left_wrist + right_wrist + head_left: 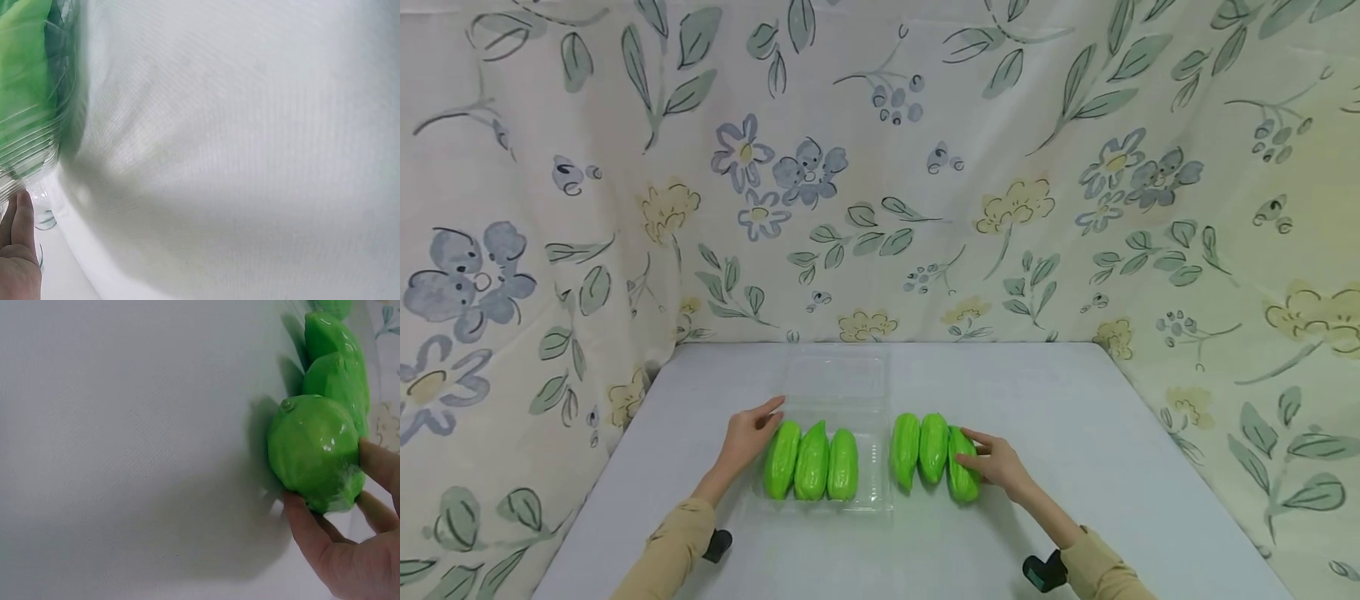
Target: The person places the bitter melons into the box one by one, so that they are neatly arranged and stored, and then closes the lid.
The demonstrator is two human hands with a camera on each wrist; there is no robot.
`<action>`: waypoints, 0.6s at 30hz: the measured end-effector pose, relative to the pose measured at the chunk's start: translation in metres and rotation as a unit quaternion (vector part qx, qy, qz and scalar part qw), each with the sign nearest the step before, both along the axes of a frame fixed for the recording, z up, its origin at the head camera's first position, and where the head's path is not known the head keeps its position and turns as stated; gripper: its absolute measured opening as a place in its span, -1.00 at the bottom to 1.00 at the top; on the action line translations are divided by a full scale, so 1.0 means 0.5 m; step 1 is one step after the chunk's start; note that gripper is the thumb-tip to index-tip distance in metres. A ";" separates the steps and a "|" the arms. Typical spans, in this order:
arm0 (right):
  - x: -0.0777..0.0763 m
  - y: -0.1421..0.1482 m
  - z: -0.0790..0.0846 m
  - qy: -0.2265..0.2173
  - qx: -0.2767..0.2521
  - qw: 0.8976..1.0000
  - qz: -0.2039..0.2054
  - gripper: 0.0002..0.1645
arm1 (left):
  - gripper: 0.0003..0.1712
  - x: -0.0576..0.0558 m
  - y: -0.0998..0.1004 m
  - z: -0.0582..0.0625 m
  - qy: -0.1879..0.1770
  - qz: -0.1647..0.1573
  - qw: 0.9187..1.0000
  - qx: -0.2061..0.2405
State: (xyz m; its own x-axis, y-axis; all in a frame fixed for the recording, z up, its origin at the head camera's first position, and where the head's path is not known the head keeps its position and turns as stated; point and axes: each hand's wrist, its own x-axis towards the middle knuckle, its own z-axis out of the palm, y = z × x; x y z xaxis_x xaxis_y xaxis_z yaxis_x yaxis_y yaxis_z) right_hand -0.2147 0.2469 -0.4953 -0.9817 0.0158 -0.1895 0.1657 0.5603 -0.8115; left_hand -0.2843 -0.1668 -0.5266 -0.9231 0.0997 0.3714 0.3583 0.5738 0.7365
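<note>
A clear plastic clamshell box (874, 475) holds three shiny green, long, husk-like vegetables (812, 467) side by side, its lid (837, 379) laid open behind. At the box's left rim is my left hand (751, 435); in the left wrist view its straight fingers (23, 219) touch the ribbed wall. Three more green vegetables (933, 447) lie in a row to the right of the box. My right hand (1000, 467) grips the rightmost vegetable (964, 487), thumb on one side and fingers on the other. The right wrist view shows this vegetable (312, 444) end-on, with a small nub.
A white-covered table (1037, 383) bears everything, its far edge meeting a floral curtain (865, 167) that also hangs along both sides. Dark wrist devices (1045, 572) sit near both sleeves. A strip of tabletop lies between the box and the front.
</note>
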 end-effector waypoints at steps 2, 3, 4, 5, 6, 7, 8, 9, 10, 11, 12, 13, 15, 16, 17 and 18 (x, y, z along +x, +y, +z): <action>0.000 0.000 0.000 0.002 0.001 1.000 -0.001 -0.31 | -0.62 0.002 0.001 0.003 -0.005 0.001 1.000 -0.002; 0.001 -0.001 0.000 0.002 0.001 1.000 -0.001 -0.31 | -0.62 0.003 0.001 0.004 -0.007 0.001 1.000 0.000; 0.001 -0.001 0.000 0.002 0.002 1.000 -0.001 -0.31 | -0.62 0.004 0.002 0.005 -0.008 0.001 1.000 0.001; 0.001 -0.001 0.001 0.002 0.003 1.000 -0.002 -0.31 | -0.62 0.005 0.003 0.006 -0.009 0.001 1.000 0.001; 0.002 -0.002 0.001 0.002 0.003 1.000 -0.002 -0.31 | -0.62 0.005 0.003 0.007 -0.009 0.000 1.000 0.002; 0.002 -0.002 0.001 0.002 0.003 1.000 -0.002 -0.31 | -0.63 0.006 0.003 0.008 -0.008 0.000 1.000 0.003; 0.003 -0.002 0.001 0.002 0.002 1.000 -0.002 -0.30 | -0.62 0.006 0.004 0.008 -0.009 0.001 1.000 0.003; 0.003 -0.002 0.002 0.002 0.002 1.000 -0.002 -0.30 | -0.62 0.007 0.004 0.008 -0.007 0.002 1.000 0.001; 0.004 -0.003 0.002 0.002 0.000 1.000 -0.003 -0.30 | -0.62 0.007 0.004 0.008 -0.008 0.002 1.000 0.001; 0.004 -0.003 0.002 0.002 -0.001 1.000 -0.002 -0.30 | -0.62 0.007 0.004 0.008 -0.008 0.003 1.000 0.002; 0.005 -0.002 0.002 0.001 -0.002 1.000 -0.003 -0.30 | -0.62 0.007 0.004 0.008 -0.008 0.002 1.000 0.003; 0.005 -0.002 0.001 0.001 -0.001 1.000 -0.003 -0.30 | -0.62 0.007 0.004 0.007 -0.010 0.003 1.000 0.004; 0.004 -0.002 0.000 0.001 -0.001 1.000 -0.005 -0.30 | -0.62 0.007 0.004 0.007 -0.009 0.003 1.000 0.003; 0.004 -0.001 0.000 0.000 0.000 1.000 -0.006 -0.30 | -0.62 0.007 0.004 0.007 -0.011 0.002 1.000 0.005; 0.003 -0.001 -0.001 0.001 0.001 1.000 -0.006 -0.30 | -0.62 0.007 0.004 0.007 -0.011 0.002 1.000 0.005; 0.003 -0.001 -0.002 0.002 0.002 1.000 -0.007 -0.31 | -0.62 0.007 0.003 0.007 -0.011 0.002 1.000 0.004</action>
